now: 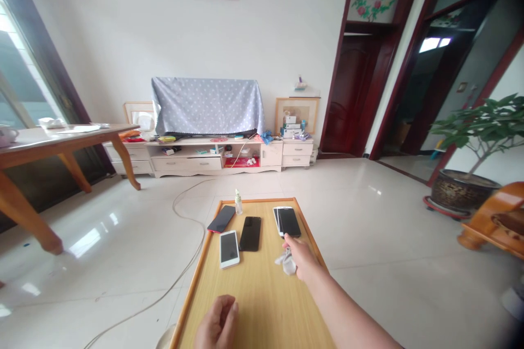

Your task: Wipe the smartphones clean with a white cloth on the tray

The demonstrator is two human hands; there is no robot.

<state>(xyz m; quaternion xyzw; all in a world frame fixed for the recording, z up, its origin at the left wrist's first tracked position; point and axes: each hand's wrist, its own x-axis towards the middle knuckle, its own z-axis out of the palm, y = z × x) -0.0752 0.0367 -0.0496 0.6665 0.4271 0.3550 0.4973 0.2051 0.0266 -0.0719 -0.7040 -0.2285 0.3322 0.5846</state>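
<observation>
My right hand [302, 258] is closed on a crumpled whitish cloth [289, 264]. Its fingertips are at the near edge of a small stack of phones [290, 222], a dark-screened one lying over a white-edged one. Whether they touch the stack I cannot tell. My left hand [216, 323] rests near the front of the wooden table [262, 297], fingers loosely curled, nothing visible in them. Between the hands and the far edge lie a white phone [229, 249], a black phone [250, 233] and a dark phone with a red edge [221, 219]. A small clear bottle [238, 203] with a pointed greenish top stands upright behind them.
Raised rims [200, 267] border the table. A cable [180, 278] runs over the tiled floor to its left. Beyond stands a low white cabinet [188, 163] with a cloth-covered screen [208, 104]. A wooden table [53, 152] is at left, a potted plant [466, 188] at right.
</observation>
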